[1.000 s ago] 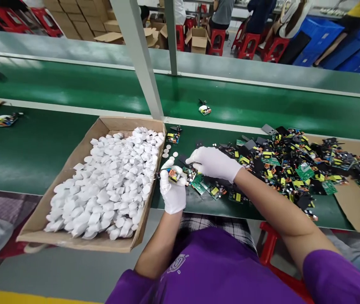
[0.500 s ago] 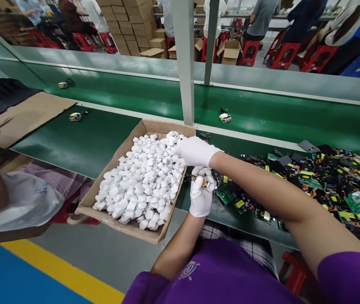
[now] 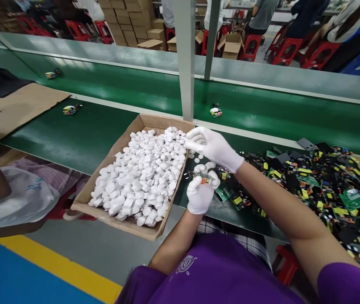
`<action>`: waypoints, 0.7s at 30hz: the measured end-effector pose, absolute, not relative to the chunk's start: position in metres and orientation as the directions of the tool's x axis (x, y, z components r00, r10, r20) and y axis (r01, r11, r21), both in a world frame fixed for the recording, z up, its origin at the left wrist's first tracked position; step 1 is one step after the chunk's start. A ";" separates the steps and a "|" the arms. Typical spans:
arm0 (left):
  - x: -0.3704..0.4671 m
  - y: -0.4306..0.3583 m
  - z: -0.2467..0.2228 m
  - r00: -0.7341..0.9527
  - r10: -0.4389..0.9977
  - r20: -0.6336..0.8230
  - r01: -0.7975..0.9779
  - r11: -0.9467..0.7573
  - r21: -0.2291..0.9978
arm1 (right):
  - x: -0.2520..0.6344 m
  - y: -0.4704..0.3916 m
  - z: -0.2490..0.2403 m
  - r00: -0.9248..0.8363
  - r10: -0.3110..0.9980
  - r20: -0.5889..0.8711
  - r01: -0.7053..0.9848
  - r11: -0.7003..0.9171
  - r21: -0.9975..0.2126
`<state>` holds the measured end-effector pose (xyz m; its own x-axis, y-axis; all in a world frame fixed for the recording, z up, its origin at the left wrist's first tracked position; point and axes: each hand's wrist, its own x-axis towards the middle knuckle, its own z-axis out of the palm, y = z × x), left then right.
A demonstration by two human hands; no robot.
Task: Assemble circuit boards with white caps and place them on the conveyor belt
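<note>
The gloved left hand grips a small circuit board, thin leads poking out leftward, its long axis seemingly running crosswise; just beyond it, the gloved right hand hangs with fingers curled, and whether they pinch anything I cannot tell. White pieces fill a cardboard tray just left of both hands, the right one nearer them, while a heap of boards spreads rightward from the grip.
</note>
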<state>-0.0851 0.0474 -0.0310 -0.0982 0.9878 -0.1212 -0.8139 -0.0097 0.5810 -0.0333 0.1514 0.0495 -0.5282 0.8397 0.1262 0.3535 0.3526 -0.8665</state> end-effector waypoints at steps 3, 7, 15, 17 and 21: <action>-0.087 0.047 -0.029 0.049 0.991 -0.125 -0.826 0.110 0.552 | 0.026 0.115 0.044 -0.483 0.856 0.183 0.232 0.326 -0.916; -0.083 0.046 -0.030 0.289 0.955 -0.063 -0.761 0.269 0.591 | 0.084 0.060 0.038 -0.304 0.865 0.398 0.255 0.477 -0.841; -0.054 0.025 -0.026 0.526 0.851 -0.006 -0.688 0.429 0.585 | 0.098 0.010 0.027 -0.424 0.732 0.533 0.463 0.681 -0.567; -0.044 0.020 -0.028 0.525 0.851 -0.009 -0.693 0.434 0.576 | 0.109 0.006 -0.003 -0.382 0.697 0.607 0.506 0.707 -0.494; -0.028 0.006 -0.043 0.604 0.788 -0.120 -0.654 0.576 0.490 | 0.137 -0.003 -0.060 -0.403 0.628 0.666 0.545 0.749 -0.376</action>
<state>-0.0276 0.0061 -0.0431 0.6042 0.7877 -0.1201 -0.6540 0.5763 0.4901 0.1375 -0.0031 -0.0602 -0.4035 0.6276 0.6659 0.5452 0.7493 -0.3759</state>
